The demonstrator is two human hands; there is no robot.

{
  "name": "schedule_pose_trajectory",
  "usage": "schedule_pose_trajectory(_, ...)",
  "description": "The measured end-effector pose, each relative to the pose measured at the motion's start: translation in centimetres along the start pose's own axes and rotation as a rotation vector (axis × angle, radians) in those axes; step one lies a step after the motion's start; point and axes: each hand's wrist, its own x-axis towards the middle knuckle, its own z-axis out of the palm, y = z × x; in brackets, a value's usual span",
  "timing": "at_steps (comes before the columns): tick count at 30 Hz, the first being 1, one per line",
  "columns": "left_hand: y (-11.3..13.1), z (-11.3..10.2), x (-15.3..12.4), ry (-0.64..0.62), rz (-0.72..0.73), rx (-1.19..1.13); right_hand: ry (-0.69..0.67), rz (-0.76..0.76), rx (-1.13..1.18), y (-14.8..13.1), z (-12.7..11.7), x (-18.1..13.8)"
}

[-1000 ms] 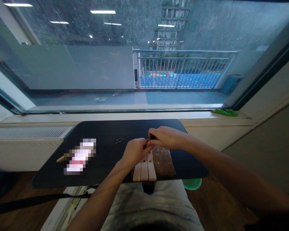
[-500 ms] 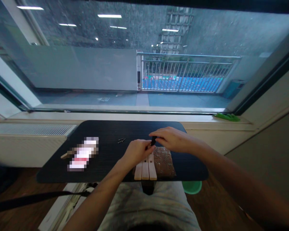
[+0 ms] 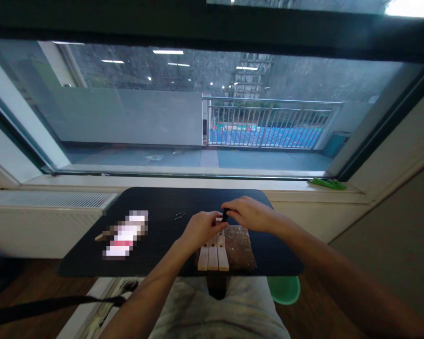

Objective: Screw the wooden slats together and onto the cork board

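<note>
Pale wooden slats with small dark holes [image 3: 213,261] lie side by side on a brown block in clear wrap [image 3: 240,249]. My right hand [image 3: 249,211] is closed around a short black tool handle [image 3: 225,214], like a screwdriver's, held upright over the far end of the slats. My left hand [image 3: 203,229] rests on the slats, thumb and fingers pinched together at the foot of the handle. What sits between those fingertips is hidden. Several thin screws [image 3: 179,216] lie on the black table [image 3: 155,254] beyond my left hand.
At the table's left lies a blurred-out bright rectangle [image 3: 125,235], with a wooden stick [image 3: 101,236] poking out beside it. A window sill [image 3: 198,182] runs behind the table, with a green cloth [image 3: 328,183] at its right. A green basin [image 3: 284,288] stands below the table's front right.
The view has tilted up, so everything sits lower in the picture. Both hands stay at the far end of the slats, with the right hand turned slightly around the black handle.
</note>
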Motion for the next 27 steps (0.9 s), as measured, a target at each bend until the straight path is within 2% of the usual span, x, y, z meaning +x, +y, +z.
schedule_pose_trajectory(4,-0.4,0.5,0.3,0.059,-0.030,-0.062,-0.015,0.027,-0.030,0.1,0.3,0.3)
schedule_pose_trajectory(10,-0.7,1.8,0.7,0.109,-0.107,-0.111,0.044,0.041,-0.004,0.1,0.7,0.7)
schedule_pose_trajectory(17,-1.1,3.0,1.2,0.185,-0.090,-0.146,0.055,0.050,-0.021,0.5,0.8,0.9)
schedule_pose_trajectory(27,-0.8,1.9,1.3,0.140,-0.085,-0.084,0.054,0.054,-0.071,0.5,0.9,1.2)
